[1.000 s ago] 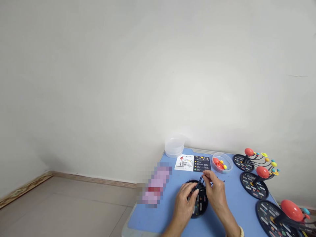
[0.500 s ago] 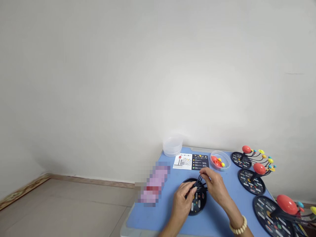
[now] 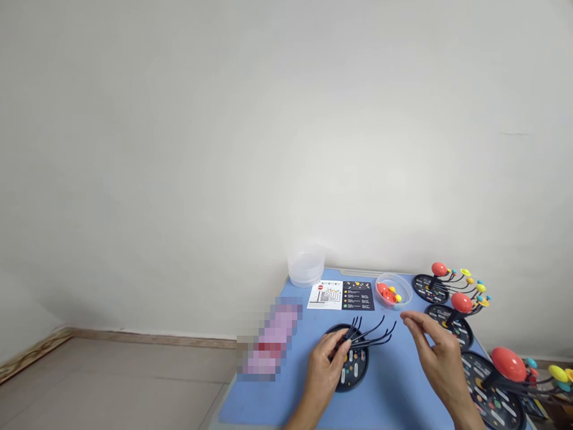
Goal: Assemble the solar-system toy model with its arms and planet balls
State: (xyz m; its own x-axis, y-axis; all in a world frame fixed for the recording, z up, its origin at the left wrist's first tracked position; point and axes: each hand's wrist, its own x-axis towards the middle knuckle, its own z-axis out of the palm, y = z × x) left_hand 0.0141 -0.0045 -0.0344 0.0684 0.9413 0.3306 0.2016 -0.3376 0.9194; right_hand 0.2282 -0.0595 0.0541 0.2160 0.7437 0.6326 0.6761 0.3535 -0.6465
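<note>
Compared with half a second ago, the right hand [image 3: 436,352] has drawn off to the right, clear of the black rods [image 3: 370,343], where it had been at their tips. Its thumb and fingers are bent, the tips close together; nothing shows between them, though a small piece there cannot be ruled out. The left hand [image 3: 328,361] has kept its hold: thumb and fingers pinched on the gathered inner ends of the rods. The rods have changed in appearance — previously bunched, they now fan out, the longer ones curving to the right.

The rods are above the round black base [image 3: 356,373], which lies on the blue table [image 3: 277,400]. The left hand hides the base's left side; whether rods and base are joined cannot be told.

Beyond the base lie a printed card [image 3: 358,297] and, to its right, a clear dish [image 3: 409,292] with red and yellow pieces [image 3: 389,297]. A clear container [image 3: 306,270] stands at the far left corner. Three models with red balls [image 3: 461,303] line the right side — the right hand and forearm partly cover the nearer two. A pink item [image 3: 280,334] at left is pixelated.
</note>
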